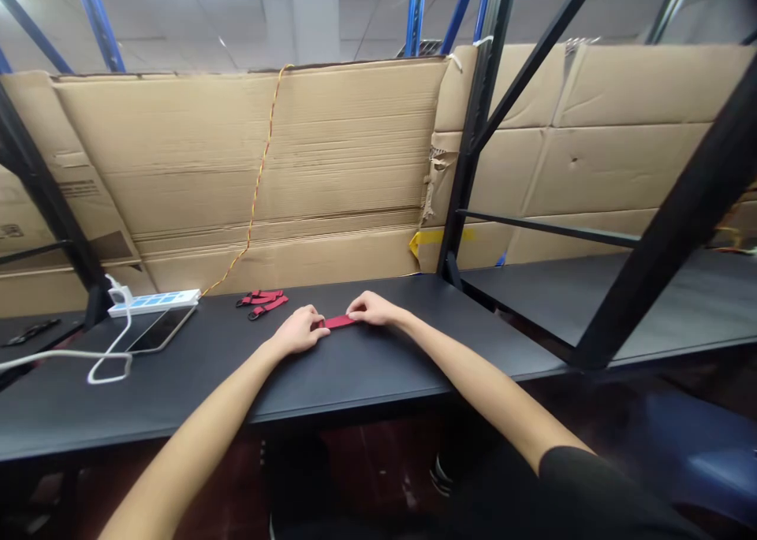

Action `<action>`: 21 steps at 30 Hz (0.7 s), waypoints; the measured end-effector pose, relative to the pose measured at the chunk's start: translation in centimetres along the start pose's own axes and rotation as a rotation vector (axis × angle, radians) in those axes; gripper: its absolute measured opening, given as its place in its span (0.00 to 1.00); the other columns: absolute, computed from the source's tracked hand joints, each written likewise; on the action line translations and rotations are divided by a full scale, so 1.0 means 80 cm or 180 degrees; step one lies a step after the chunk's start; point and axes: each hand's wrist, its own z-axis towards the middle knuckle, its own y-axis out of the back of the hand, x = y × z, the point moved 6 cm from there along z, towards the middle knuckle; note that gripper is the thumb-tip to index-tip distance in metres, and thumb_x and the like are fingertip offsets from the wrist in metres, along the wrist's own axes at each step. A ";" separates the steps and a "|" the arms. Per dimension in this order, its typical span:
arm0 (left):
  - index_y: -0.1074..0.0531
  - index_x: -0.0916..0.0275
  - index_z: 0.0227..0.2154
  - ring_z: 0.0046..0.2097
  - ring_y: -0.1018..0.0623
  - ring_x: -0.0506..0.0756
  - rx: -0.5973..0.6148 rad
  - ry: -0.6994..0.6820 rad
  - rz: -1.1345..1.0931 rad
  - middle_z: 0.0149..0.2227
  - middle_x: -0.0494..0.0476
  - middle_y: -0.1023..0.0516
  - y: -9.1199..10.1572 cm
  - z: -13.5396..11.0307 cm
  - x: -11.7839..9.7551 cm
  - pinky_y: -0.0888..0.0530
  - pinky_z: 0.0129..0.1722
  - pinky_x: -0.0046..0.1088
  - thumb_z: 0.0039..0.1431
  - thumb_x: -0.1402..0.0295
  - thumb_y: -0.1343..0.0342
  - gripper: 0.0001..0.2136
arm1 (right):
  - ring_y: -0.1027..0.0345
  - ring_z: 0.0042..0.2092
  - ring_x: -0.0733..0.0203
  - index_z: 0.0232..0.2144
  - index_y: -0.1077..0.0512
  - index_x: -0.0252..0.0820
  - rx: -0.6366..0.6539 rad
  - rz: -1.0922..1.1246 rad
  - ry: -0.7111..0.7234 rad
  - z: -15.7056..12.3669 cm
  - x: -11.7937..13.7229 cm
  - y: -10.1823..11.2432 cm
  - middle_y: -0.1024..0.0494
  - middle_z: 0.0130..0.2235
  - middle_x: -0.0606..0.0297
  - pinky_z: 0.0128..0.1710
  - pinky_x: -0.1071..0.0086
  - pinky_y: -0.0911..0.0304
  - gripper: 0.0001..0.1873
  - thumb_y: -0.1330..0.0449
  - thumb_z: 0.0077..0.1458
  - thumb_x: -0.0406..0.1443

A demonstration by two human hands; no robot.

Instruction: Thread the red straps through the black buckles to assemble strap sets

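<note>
A short red strap [339, 322] lies low over the black tabletop, stretched between my two hands. My left hand [299, 329] pinches its left end, with the fingertips closed around it. At the opposite end, the thumb and fingers of my right hand [374, 309] are closed on the strap. Whether this strap has a ring or buckle is hidden by my fingers. Just beyond my left hand rests a small pile of red straps [264, 299] with dark rings or buckles at their ends.
A white power strip [154, 302] with a plugged-in white cable [110, 366] sits at the left, beside a tablet-like device [162, 329]. Cardboard [343, 162] walls off the back. Black metal posts [467, 154] rise at the sides. A twisted yellow-red wire [259, 185] hangs down the cardboard.
</note>
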 end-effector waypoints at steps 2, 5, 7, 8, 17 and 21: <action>0.22 0.61 0.34 0.39 0.26 0.56 -0.0001 0.0027 -0.0054 0.38 0.59 0.28 -0.001 0.002 0.005 0.30 0.43 0.31 0.57 0.59 0.46 0.13 | 0.31 0.29 0.61 0.29 0.21 0.36 -0.0020 -0.0075 -0.0150 -0.003 -0.023 0.024 0.21 0.28 0.64 0.31 0.71 0.38 0.13 0.42 0.48 0.38; 0.22 0.62 0.35 0.40 0.26 0.57 -0.0060 0.0090 -0.0079 0.38 0.60 0.28 -0.003 0.003 0.016 0.30 0.45 0.33 0.57 0.60 0.45 0.12 | 0.30 0.32 0.58 0.28 0.21 0.36 -0.0106 -0.0572 -0.0580 -0.017 -0.068 0.060 0.20 0.29 0.62 0.33 0.69 0.37 0.11 0.42 0.47 0.36; 0.22 0.62 0.38 0.41 0.26 0.58 -0.0158 0.0207 -0.0101 0.39 0.61 0.27 -0.005 0.004 0.026 0.30 0.46 0.33 0.56 0.60 0.45 0.13 | 0.29 0.34 0.57 0.29 0.20 0.37 -0.0441 -0.0966 -0.0923 -0.033 -0.098 0.087 0.20 0.31 0.59 0.36 0.68 0.37 0.11 0.42 0.48 0.34; 0.22 0.62 0.39 0.41 0.26 0.58 -0.0218 0.0278 -0.0127 0.39 0.61 0.27 -0.007 0.004 0.030 0.30 0.46 0.34 0.56 0.59 0.44 0.14 | 0.29 0.37 0.56 0.32 0.20 0.38 -0.0579 -0.1079 -0.1053 -0.042 -0.111 0.098 0.19 0.34 0.59 0.38 0.68 0.37 0.11 0.43 0.49 0.34; 0.24 0.63 0.45 0.42 0.23 0.58 -0.0554 0.0631 -0.0442 0.42 0.61 0.23 -0.038 0.055 0.043 0.28 0.46 0.34 0.53 0.59 0.41 0.18 | 0.40 0.54 0.48 0.50 0.27 0.44 -0.1258 -0.2269 -0.1565 -0.053 -0.111 0.111 0.31 0.53 0.52 0.52 0.55 0.47 0.18 0.44 0.58 0.39; 0.24 0.65 0.44 0.44 0.23 0.58 -0.0743 0.0708 -0.0741 0.44 0.63 0.22 -0.054 0.102 0.039 0.29 0.48 0.33 0.52 0.62 0.39 0.17 | 0.37 0.51 0.49 0.52 0.29 0.46 -0.0657 -0.1991 -0.1057 -0.027 -0.088 0.068 0.30 0.52 0.53 0.52 0.57 0.45 0.22 0.50 0.62 0.46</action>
